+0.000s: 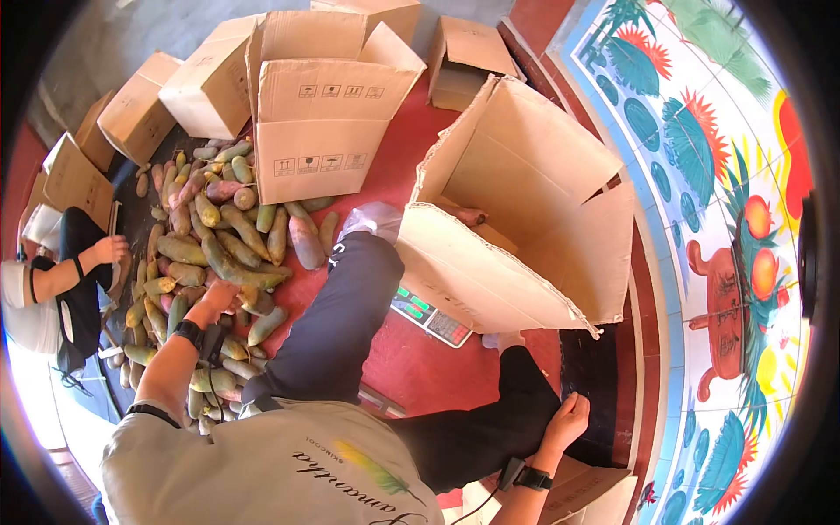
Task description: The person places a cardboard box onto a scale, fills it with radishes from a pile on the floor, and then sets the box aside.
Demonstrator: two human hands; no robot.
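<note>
My left hand reaches into a heap of green, brown and reddish tubers on the floor, its fingers bent against the pile; whether it grips one I cannot make out. Near my knee at the lower right is my right hand, its fingers curled together, with nothing visible in them. In front of me stands a large open carton, a few reddish tubers partly visible inside. A scale's keypad and green display show beneath the carton's near edge.
Another tall open carton stands behind the heap. More boxes line the back wall, and one sits at the back right. Another person's hand is at the far left. A painted tile wall runs along the right.
</note>
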